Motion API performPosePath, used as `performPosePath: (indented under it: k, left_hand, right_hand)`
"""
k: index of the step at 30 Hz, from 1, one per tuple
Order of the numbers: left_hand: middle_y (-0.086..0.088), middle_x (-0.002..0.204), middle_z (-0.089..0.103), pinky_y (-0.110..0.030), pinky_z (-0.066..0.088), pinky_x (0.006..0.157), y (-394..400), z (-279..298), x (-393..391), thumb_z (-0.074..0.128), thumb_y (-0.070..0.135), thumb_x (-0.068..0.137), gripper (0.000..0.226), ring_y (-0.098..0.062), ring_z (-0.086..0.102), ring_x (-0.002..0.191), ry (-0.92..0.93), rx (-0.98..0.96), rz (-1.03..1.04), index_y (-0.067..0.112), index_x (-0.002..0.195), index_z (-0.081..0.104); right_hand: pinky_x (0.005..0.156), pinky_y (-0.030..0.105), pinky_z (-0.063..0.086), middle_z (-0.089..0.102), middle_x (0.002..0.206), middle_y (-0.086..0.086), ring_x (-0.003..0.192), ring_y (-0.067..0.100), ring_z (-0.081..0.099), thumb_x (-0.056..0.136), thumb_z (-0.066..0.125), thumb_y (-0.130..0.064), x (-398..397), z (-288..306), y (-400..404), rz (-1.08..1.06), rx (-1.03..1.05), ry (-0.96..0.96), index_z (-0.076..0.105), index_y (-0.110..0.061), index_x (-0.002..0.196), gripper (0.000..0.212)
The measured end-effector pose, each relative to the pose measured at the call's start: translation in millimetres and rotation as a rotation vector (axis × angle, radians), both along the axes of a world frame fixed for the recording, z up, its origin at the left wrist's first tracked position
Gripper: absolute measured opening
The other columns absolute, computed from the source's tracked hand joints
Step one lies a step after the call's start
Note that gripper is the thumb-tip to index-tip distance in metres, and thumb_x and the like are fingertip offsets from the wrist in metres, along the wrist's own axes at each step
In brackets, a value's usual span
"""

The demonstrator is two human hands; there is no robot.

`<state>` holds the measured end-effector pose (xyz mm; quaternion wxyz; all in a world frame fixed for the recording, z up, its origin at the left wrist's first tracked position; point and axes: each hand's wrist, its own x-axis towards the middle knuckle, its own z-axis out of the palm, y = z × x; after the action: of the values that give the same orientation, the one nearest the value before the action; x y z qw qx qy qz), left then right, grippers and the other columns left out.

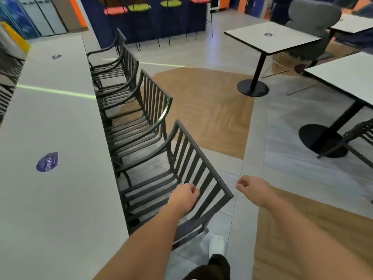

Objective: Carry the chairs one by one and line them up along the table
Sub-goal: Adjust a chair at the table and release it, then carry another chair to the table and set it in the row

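Head view: four dark slatted chairs stand in a row along the long grey table's (pixel 60 122) right edge, seats under the tabletop, backs toward open floor (pixel 212 110) between them and the pedestal tables (pixel 270 40). Nearest chair (pixel 187 162) sits slightly skewed, backrest rail running diagonally. Left hand (pixel 184 197), fingers curled, touches its slats, grip unclear; right hand (pixel 251 187) hangs loosely curled just beside the rail corner, holding nothing.

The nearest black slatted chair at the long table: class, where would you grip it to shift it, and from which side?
Grip the top rail of the nearest chair from behind, the aisle side. Its back faces the aisle with the rail exposed; the long table blocks the front.
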<state>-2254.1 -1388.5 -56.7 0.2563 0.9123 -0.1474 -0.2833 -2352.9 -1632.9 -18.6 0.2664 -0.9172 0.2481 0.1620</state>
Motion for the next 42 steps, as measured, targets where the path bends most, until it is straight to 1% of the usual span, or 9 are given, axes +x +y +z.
performPosePath:
  k: [4,13,17,21,24,27,33,37,42]
  left_hand:
    - [0.001,0.094,0.073,-0.034,0.056,0.084,-46.6,-16.5,43.4,0.048,0.041,0.105,0.034,-0.015,0.067,0.086,0.019,0.027,0.057,0.018,0.109,0.072]
    - [-0.003,0.093,0.072,-0.036,0.056,0.080,-113.1,-22.0,107.8,0.046,0.042,0.104,0.034,-0.020,0.067,0.084,0.051,0.105,0.213,0.018,0.103,0.070]
    - [0.002,0.091,0.071,-0.037,0.058,0.084,-124.7,-36.0,118.0,0.048,0.042,0.105,0.030,-0.016,0.068,0.083,0.100,0.106,0.369,0.021,0.105,0.070]
    - [0.003,0.085,0.070,-0.033,0.057,0.074,-139.4,-42.6,114.2,0.050,0.044,0.104,0.032,-0.014,0.067,0.077,0.089,0.145,0.570,0.020,0.096,0.070]
    - [0.002,0.082,0.069,-0.031,0.052,0.067,-155.4,-38.9,104.2,0.050,0.044,0.102,0.031,-0.015,0.065,0.071,0.070,0.149,0.744,0.020,0.092,0.068]
    - [0.001,0.077,0.070,-0.033,0.056,0.064,-175.8,-33.7,85.9,0.048,0.043,0.103,0.034,-0.017,0.067,0.067,0.072,0.141,0.906,0.020,0.090,0.069]
    - [0.004,0.070,0.065,-0.033,0.050,0.060,-210.2,-27.8,57.8,0.043,0.042,0.105,0.034,-0.015,0.062,0.061,0.095,0.156,1.092,0.026,0.082,0.061]
    - [0.003,0.080,0.069,-0.035,0.057,0.065,-205.6,-33.1,56.1,0.044,0.039,0.106,0.028,-0.016,0.068,0.068,0.139,0.148,1.182,0.030,0.090,0.065]
    - [0.006,0.080,0.068,-0.023,0.046,0.056,-185.4,-39.6,65.0,0.046,0.043,0.106,0.026,-0.007,0.062,0.064,0.096,0.113,1.242,0.029,0.099,0.066]
  right_hand:
    - [0.084,0.035,0.052,0.067,0.108,-0.007,0.095,0.016,0.062,0.102,0.052,-0.046,71.0,0.2,-48.4,0.108,-0.016,0.015,0.064,-0.029,0.113,0.024]
    - [0.083,0.033,0.051,0.066,0.103,-0.013,0.091,0.011,0.059,0.101,0.053,-0.048,186.6,2.6,-129.7,0.289,0.013,0.022,0.066,-0.033,0.112,0.023]
    - [0.087,0.035,0.051,0.068,0.104,-0.011,0.097,0.013,0.059,0.101,0.053,-0.046,237.7,-2.6,-153.7,0.413,0.026,0.031,0.067,-0.032,0.110,0.021]
    - [0.087,0.035,0.053,0.069,0.103,-0.011,0.097,0.014,0.062,0.101,0.054,-0.045,288.0,-16.1,-170.7,0.597,0.020,0.038,0.068,-0.030,0.112,0.024]
    - [0.085,0.034,0.052,0.069,0.106,-0.009,0.098,0.016,0.063,0.102,0.053,-0.044,318.0,-19.5,-176.4,0.787,0.009,0.060,0.065,-0.028,0.115,0.024]
    - [0.086,0.037,0.054,0.070,0.107,-0.006,0.097,0.018,0.064,0.101,0.053,-0.045,338.2,-18.5,-177.5,0.941,0.023,0.078,0.065,-0.027,0.116,0.026]
    - [0.084,0.036,0.052,0.068,0.106,-0.003,0.094,0.018,0.063,0.102,0.053,-0.042,373.7,-19.7,-168.5,1.157,0.018,0.097,0.064,-0.025,0.115,0.024]
    - [0.087,0.033,0.051,0.068,0.108,-0.003,0.096,0.018,0.062,0.102,0.055,-0.041,396.4,-25.4,-143.8,1.268,0.001,0.094,0.065,-0.025,0.119,0.026]
    - [0.091,0.035,0.053,0.067,0.107,-0.004,0.097,0.015,0.062,0.101,0.054,-0.041,418.0,-33.3,-105.8,1.350,-0.015,0.094,0.064,-0.026,0.123,0.029]
